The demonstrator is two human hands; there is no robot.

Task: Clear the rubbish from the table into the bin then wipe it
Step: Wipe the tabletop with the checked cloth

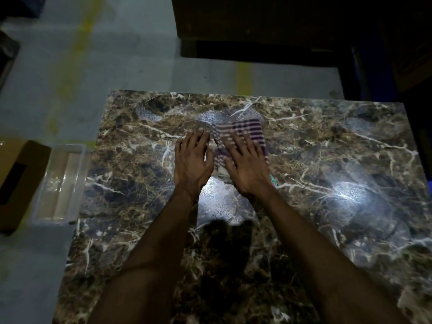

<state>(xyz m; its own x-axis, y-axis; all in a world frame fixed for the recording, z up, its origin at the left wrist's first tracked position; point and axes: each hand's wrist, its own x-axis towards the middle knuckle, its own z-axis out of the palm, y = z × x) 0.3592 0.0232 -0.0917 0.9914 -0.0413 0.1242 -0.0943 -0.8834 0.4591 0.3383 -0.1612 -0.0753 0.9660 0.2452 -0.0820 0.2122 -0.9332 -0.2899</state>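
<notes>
A purple-and-white striped cloth (243,130) lies folded on the dark marble table (327,160), a little beyond its middle. My right hand (247,167) lies flat on the cloth with its fingers spread and straight. My left hand (192,160) is flat beside it, fingers straight, its palm on the marble and its inner edge at the cloth's left side. Both hands look blurred. A clear plastic bin (59,183) stands on the floor against the table's left edge; what it holds cannot be made out.
A brown cardboard box (16,178) sits on the floor left of the bin. Dark furniture (280,26) stands beyond the table's far edge. The grey floor has faded yellow lines (77,47). Bright light glares on the marble near my right wrist.
</notes>
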